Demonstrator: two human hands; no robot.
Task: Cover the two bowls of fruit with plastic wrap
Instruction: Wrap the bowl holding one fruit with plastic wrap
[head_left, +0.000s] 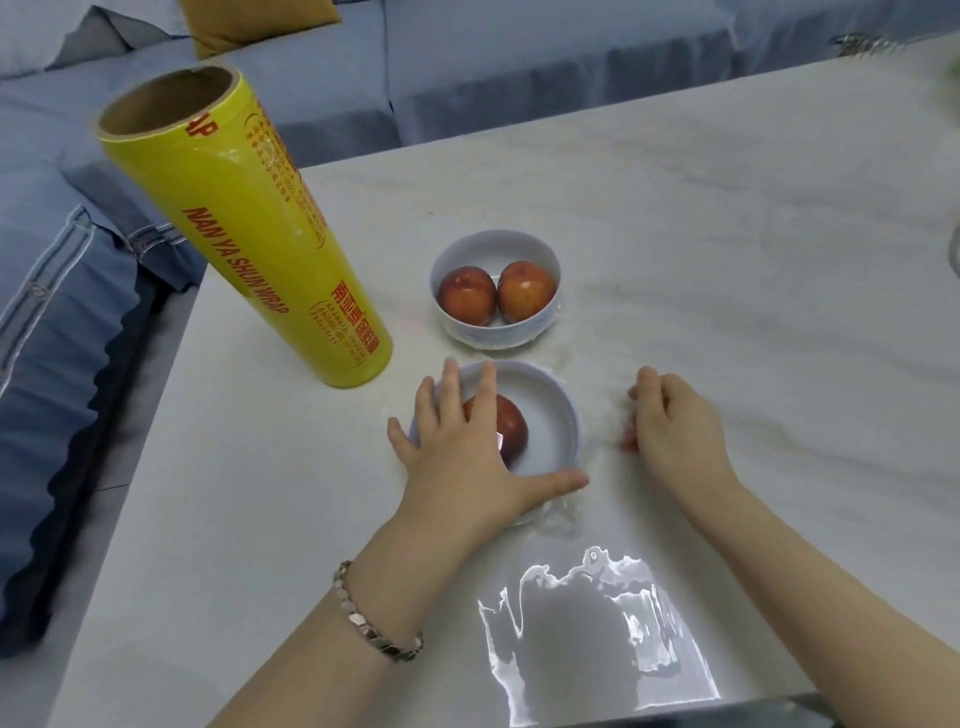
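Observation:
Two white bowls sit on a pale marble table (727, 218). The far bowl (496, 332) holds two red fruits (466, 295). The near bowl (556, 415) holds one dark red fruit (514, 428) and has clear plastic wrap (563, 512) stretched over it. My left hand (457, 452) lies flat on the wrap over the near bowl, fingers spread, thumb along the bowl's front rim. My right hand (675, 426) is just right of that bowl, fingers curled and pinching the wrap's edge against the table.
A tall yellow roll of plastic wrap (244, 223) stands upright at the table's left, behind my left hand. A blue sofa with cushions (67, 322) runs along the left and back. The table's front edge shows a bright reflection (597, 634).

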